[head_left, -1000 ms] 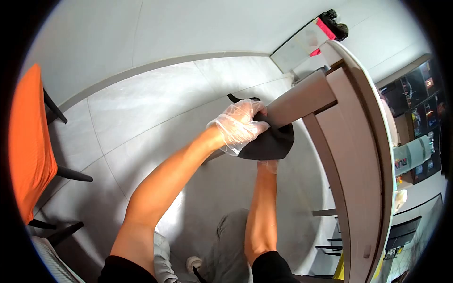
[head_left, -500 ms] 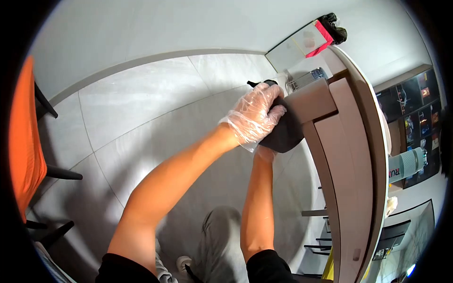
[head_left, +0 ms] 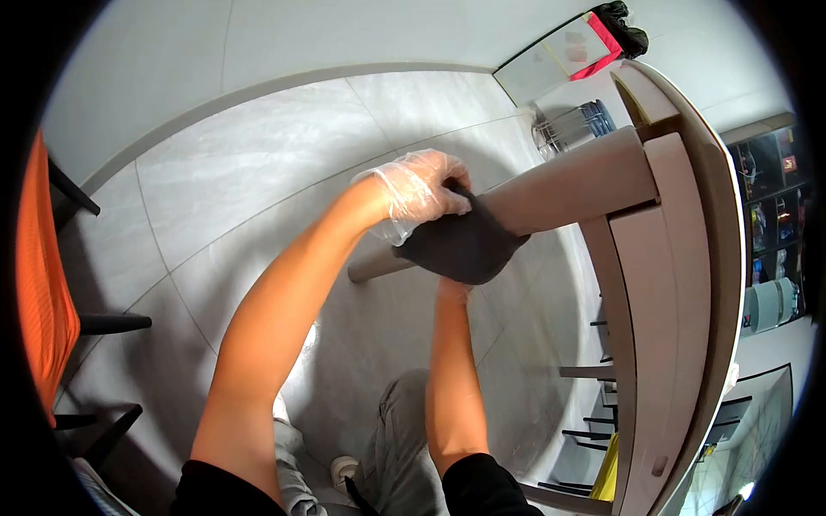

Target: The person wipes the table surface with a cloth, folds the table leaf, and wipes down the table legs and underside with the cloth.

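Note:
A dark grey cloth [head_left: 469, 245] is wrapped around a taupe table leg [head_left: 572, 182], whose foot end shows beyond it to the left. My left hand [head_left: 417, 193], in a clear plastic glove, grips the cloth's upper edge with bent fingers and thumb. My right hand [head_left: 454, 291], also in a clear glove, is at the cloth's lower edge. Only its wrist side shows; the cloth covers its fingers.
The table's apron [head_left: 667, 275] and pale top edge run down the right side. An orange chair [head_left: 43, 292] with black legs stands at left. A wire rack [head_left: 572, 127] and a pink-edged panel [head_left: 598, 47] are at the wall. Grey tiles [head_left: 258, 138] cover the floor.
Both hands and the cloth have moved left along the leg, away from the table's apron. More of the leg now shows on both sides of the cloth. The view has shifted slightly.

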Motion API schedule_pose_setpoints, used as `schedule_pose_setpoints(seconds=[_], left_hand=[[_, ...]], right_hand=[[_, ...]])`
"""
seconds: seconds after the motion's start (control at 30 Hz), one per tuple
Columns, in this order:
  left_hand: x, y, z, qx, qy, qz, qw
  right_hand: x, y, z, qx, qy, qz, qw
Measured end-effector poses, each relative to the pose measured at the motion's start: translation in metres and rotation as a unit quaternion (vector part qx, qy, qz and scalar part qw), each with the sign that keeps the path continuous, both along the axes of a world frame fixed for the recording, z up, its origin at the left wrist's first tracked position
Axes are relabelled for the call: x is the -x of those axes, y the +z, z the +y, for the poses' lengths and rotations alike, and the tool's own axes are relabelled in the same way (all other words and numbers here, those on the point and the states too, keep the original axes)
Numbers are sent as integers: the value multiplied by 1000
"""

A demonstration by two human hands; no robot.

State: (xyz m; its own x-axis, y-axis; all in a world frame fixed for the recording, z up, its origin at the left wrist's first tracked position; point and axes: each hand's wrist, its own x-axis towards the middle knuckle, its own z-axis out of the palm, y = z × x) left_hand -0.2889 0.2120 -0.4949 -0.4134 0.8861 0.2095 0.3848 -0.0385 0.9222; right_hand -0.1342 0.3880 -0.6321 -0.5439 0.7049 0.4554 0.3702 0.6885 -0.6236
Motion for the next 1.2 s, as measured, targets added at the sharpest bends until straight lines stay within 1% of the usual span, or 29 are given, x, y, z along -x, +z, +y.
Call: schedule_pose_setpoints(seconds=[0.1, 0.3, 0.37, 0.5, 0.53, 0.57, 0.63, 0.67, 0.77, 0.87, 0.97, 1.07, 1.17, 1.2], left_hand=[[8, -28, 4, 61, -12, -37, 997], [21, -59, 12, 195, -54, -68, 977], [27, -85, 21, 224, -57, -57, 971], [31, -116, 31, 315, -72, -48, 945], [33, -138, 41, 327, -99, -9, 940], [32, -161, 51, 364, -101, 20, 926], [25, -183, 55, 436, -104, 78, 890], [26, -197, 50, 417, -115, 97, 897], [17, -231, 51, 482, -50, 47, 874], [0, -244, 47, 519, -8, 78, 851], [-20, -272, 43, 520, 2, 125, 845], [-26, -264, 36, 544, -62, 158, 822], [-33, -279, 35, 547, -44, 117, 828], [-34, -283, 32, 540, -46, 119, 832]], right_hand=[[-2, -36, -5, 43, -18, -28, 998], [-8, -94, -12, 101, -47, -116, 987], [-11, -112, -15, 115, -56, -155, 980], [-20, -149, -26, 133, -64, -239, 960], [-20, -157, -29, 135, -64, -259, 954], [-20, -166, -33, 137, -63, -278, 949], [-18, -183, -40, 141, -57, -316, 937], [-16, -192, -44, 141, -52, -335, 930], [-12, -212, -51, 137, -34, -389, 910], [-9, -225, -54, 128, -19, -432, 893], [-6, -239, -55, 118, -3, -471, 874], [0, -248, -54, 106, 5, -502, 858], [4, -259, -57, 89, 8, -525, 846], [4, -262, -58, 81, 6, -531, 844]])
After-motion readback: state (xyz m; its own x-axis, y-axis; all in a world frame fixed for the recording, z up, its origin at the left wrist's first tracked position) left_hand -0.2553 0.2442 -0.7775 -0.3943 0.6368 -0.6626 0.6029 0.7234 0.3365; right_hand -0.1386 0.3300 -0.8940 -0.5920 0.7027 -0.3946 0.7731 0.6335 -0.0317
